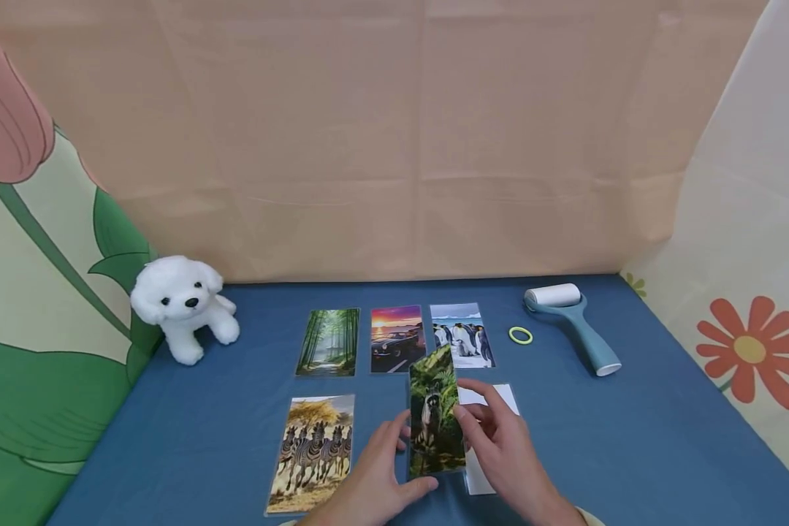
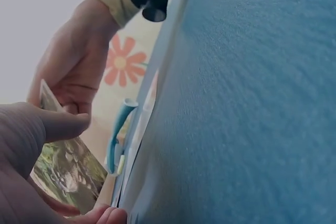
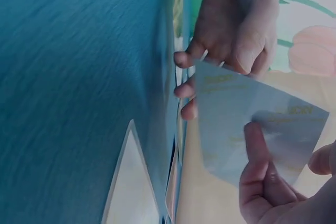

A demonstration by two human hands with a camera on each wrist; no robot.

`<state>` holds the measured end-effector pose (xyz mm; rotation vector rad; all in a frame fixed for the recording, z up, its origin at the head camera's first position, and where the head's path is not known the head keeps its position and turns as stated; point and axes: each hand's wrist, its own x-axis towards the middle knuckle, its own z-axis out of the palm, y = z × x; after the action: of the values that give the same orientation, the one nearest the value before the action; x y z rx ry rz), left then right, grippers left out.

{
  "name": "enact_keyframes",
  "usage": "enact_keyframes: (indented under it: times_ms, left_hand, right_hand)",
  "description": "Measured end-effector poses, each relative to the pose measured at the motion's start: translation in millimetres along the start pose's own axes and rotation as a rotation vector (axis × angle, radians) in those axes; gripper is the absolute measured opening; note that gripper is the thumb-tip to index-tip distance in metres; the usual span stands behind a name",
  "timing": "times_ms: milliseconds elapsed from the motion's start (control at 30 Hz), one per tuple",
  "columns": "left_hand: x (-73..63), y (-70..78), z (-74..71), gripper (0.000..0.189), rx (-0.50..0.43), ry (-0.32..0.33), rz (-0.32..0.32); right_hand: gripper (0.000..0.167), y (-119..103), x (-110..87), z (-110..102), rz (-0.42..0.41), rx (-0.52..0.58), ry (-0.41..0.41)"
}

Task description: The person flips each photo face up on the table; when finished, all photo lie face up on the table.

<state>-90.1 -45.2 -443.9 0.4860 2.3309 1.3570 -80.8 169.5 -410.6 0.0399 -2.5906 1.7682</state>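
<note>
A photo card of a lemur-like animal among green leaves (image 1: 434,413) is held tilted above the table. My right hand (image 1: 509,456) pinches its right edge between thumb and fingers. In the right wrist view, the card's pale back (image 3: 226,135) shows, with an index finger (image 3: 256,142) pressed to it. At the card's lower left is my left hand (image 1: 384,471), its thumb and fingers spread apart around the edge; whether it touches the card is unclear. A white card (image 1: 478,478) lies on the table, partly hidden beneath my right hand.
A zebra card (image 1: 312,453) lies at front left. Behind lie a forest card (image 1: 329,342), a car-at-sunset card (image 1: 397,337) and a penguin card (image 1: 462,336). Rightward are a yellow-green ring (image 1: 521,342) and a lint roller (image 1: 585,332). A white plush dog (image 1: 187,307) sits at back left.
</note>
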Motion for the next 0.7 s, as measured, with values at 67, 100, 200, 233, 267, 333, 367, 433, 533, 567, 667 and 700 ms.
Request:
enact_keyframes:
  times_ms: [67,100,200,233,267,333,367,433,533,567,667,700]
  left_hand:
    - [-0.2,-0.1,-1.4,0.102,-0.010,0.025,-0.031]
    - [-0.4,0.1,-2.2,0.105,-0.015,0.034,-0.048]
    - [-0.5,0.0,-4.0,0.113,-0.005,0.060,-0.081]
    - [-0.7,0.1,-4.5,0.114,0.006,0.069,-0.087]
    - [-1.0,0.0,-5.1,0.115,0.017,0.078,-0.092]
    - [-1.7,-0.6,-6.0,0.116,0.041,0.098,-0.093]
    - [-2.0,-1.1,-6.6,0.115,0.057,0.112,-0.086]
    - [-2.6,-2.4,-7.5,0.114,0.101,0.144,-0.067]
    - [-3.9,-4.3,-8.6,0.112,0.158,0.189,-0.033]
    - [-4.4,-5.0,-8.9,0.111,0.176,0.201,-0.022]
    - [-6.3,-6.5,-9.8,0.110,0.219,0.221,-0.003]
    - [-7.0,-6.8,-9.9,0.110,0.236,0.230,0.000]
  right_hand:
    - [0.037,1,-0.6,1,-0.027,-0.025,0.030]
    - [0.037,2,-1.0,2,-0.038,-0.039,0.043]
    - [0.037,3,-2.0,3,-0.073,-0.094,0.071]
    - [0.038,4,-2.2,4,-0.083,-0.110,0.078]
    - [0.038,5,-2.6,4,-0.088,-0.127,0.084]
    - [0.041,6,-3.1,4,-0.103,-0.153,0.080]
    - [0.043,7,-3.4,4,-0.107,-0.163,0.072]
    - [0.048,8,-3.9,4,-0.107,-0.184,0.046]
    - [0.056,10,-4.5,3,-0.094,-0.225,-0.012]
    - [0.059,10,-4.5,2,-0.091,-0.236,-0.033]
    - [0.070,13,-3.9,1,-0.092,-0.259,-0.100]
    - [0.074,14,-3.6,1,-0.095,-0.263,-0.123]
